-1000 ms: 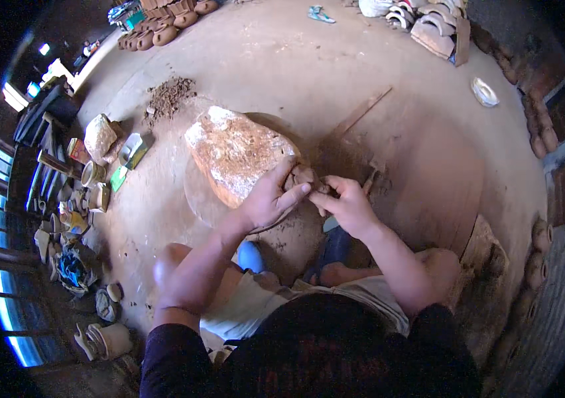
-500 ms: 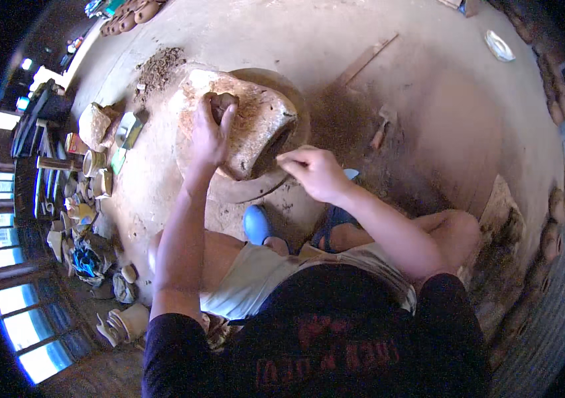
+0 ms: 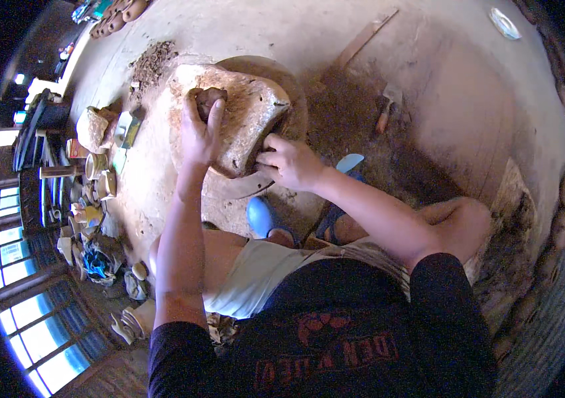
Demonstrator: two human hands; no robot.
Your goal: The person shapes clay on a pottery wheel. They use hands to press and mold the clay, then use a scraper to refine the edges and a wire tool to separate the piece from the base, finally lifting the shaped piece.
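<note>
A large pale block [image 3: 246, 106] with rounded edges and brown smears stands on a round slab [image 3: 299, 119] in front of me. On its upper left part, my left hand [image 3: 199, 136] has its fingers and thumb wrapped round a dark brown lump, which looks like clay [image 3: 211, 99]. The fingers of my right hand [image 3: 292, 162] are curled in at the block's dark near-right side. They seem to touch it, and their tips are hidden. Whether anything small is in them does not show.
Crumbled brown clay [image 3: 153, 63] lies beyond the block. To the right are a trowel [image 3: 386, 109] and a long wooden strip [image 3: 365, 36]. Pots and tools [image 3: 97, 166] crowd the left side. A blue clog [image 3: 260, 215] is near my feet.
My right hand has moved left, from just off the block to its near-right side, fingers curling in. My left hand keeps its hold on the brown lump. The view has shifted slightly.
</note>
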